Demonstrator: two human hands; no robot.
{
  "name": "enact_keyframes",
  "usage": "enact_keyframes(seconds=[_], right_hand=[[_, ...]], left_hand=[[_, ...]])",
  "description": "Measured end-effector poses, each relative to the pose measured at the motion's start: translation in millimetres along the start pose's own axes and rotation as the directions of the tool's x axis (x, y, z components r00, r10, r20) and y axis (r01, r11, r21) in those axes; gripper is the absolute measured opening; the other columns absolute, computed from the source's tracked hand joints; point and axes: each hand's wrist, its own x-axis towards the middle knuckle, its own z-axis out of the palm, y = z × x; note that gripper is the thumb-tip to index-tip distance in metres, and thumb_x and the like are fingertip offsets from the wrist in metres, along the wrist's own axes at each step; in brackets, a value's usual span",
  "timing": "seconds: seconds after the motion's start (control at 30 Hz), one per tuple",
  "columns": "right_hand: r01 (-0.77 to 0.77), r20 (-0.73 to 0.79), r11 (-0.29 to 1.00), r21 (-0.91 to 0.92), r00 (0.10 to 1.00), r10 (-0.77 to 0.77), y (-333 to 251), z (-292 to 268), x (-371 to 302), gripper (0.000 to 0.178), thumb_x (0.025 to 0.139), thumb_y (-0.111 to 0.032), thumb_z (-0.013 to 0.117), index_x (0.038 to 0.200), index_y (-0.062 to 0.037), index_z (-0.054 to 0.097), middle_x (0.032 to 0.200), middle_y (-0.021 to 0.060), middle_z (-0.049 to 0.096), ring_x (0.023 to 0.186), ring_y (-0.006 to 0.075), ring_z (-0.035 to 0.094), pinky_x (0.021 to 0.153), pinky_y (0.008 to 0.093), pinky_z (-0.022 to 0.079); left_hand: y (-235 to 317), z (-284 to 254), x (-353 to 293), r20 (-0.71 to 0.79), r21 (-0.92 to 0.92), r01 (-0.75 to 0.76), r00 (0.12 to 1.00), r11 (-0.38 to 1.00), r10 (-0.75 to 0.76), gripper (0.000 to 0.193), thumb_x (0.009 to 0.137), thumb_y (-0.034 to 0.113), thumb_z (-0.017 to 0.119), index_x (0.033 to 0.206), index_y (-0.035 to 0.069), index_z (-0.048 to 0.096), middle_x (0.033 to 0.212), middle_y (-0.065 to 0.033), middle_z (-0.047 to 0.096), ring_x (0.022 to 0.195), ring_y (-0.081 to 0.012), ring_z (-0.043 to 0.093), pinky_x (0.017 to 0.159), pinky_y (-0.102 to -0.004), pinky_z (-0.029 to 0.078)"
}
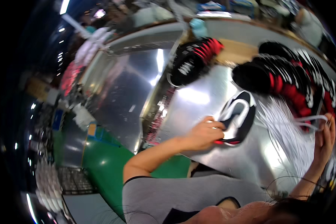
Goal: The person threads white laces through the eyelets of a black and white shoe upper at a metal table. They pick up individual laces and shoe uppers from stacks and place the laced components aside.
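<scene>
My left hand [207, 132] is closed on the near end of a black and white shoe upper [247, 120] with a bit of red at its edge. The upper rests over the shiny metal table [198, 106]. Off to the right, my right hand [326, 140] is raised with its fingers pinched on a white shoelace [313, 118], which stretches leftward from them. Beneath that lace lies a loose bundle of white shoelaces [287, 136], spread toward the table's near side. Motion blurs some of the lace strands.
Rows of black and red shoe uppers [283, 80] stand packed at the back right. Another stack of uppers [194, 61] sits at the back left, by a light blue object [198, 28]. A metal channel [132, 86] runs along the left, with green floor [104, 160] below.
</scene>
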Motion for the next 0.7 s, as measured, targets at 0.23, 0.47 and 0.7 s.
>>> enact_keyframes(seconds=[0.23, 0.47, 0.7], right_hand=[[-0.408, 0.086, 0.885, -0.223, 0.897, 0.435, 12.1, 92.8, -42.5, 0.016, 0.086, -0.013, 0.065, 0.101, -0.0093, 0.06, 0.083, -0.0048, 0.058, 0.052, -0.0026, 0.034, 0.044, 0.0162, 0.022], [-0.691, 0.266, 0.688, 0.219, 0.721, 0.64, 160.9, 175.1, -91.1, 0.015, 0.094, -0.013, 0.065, 0.107, -0.0061, 0.06, 0.084, -0.0001, 0.062, 0.048, -0.0016, 0.033, 0.043, 0.0159, 0.022], [-0.576, 0.416, 0.684, 0.448, 0.811, 0.412, 138.2, 192.8, -50.6, 0.016, 0.096, -0.012, 0.06, 0.111, -0.0057, 0.058, 0.079, 0.0003, 0.057, 0.048, -0.0012, 0.034, 0.043, 0.015, 0.023]], left_hand=[[0.4, -29.8, -48.2, 0.355, 0.025, 0.23, 0.908, 0.973, -0.223, 0.046, 0.08, 0.041, 0.075, 0.107, 0.005, 0.067, 0.11, -0.0111, 0.067, 0.124, -0.0301, 0.055, 0.109, -0.0556, 0.029], [18.8, 4.1, -23.8, 0.116, 0.124, 0.469, 0.868, 0.874, -0.482, 0.037, 0.09, 0.032, 0.067, 0.106, -0.001, 0.065, 0.087, -0.0168, 0.067, 0.078, -0.0406, 0.064, 0.066, -0.0468, 0.05], [3.1, 5.5, -10.3, 0.515, 0.093, 0.627, 0.635, 0.774, -0.576, 0.039, 0.09, 0.023, 0.062, 0.12, -0.001, 0.054, 0.085, -0.0227, 0.067, 0.084, -0.0405, 0.065, 0.073, -0.0502, 0.05]])
